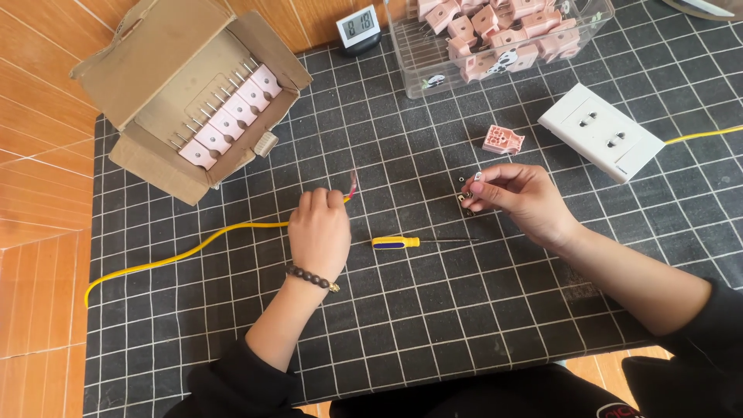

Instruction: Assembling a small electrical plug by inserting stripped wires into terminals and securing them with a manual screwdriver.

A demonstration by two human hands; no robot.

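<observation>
Nearest us, a yellow-and-blue-handled screwdriver (422, 242) lies untouched on the black gridded cutting mat (433, 325), between our hands. Our left hand (319, 232) is closed around a thin yellow cable (186, 251), bared wire ends poking past the fingers. Our right hand (517, 193) pinches a small dark metal fitting (464, 198). Beyond sit a pink plastic plug piece (503, 140) and a white wall socket (601, 131).

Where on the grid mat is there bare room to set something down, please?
The widest bare patch is the near mat, below the screwdriver and between the forearms. Another lies between the cardboard box and the clear bin. It is crowded around the right hand, near the pink plug part and white socket. The left hand holds the yellow cable.
</observation>
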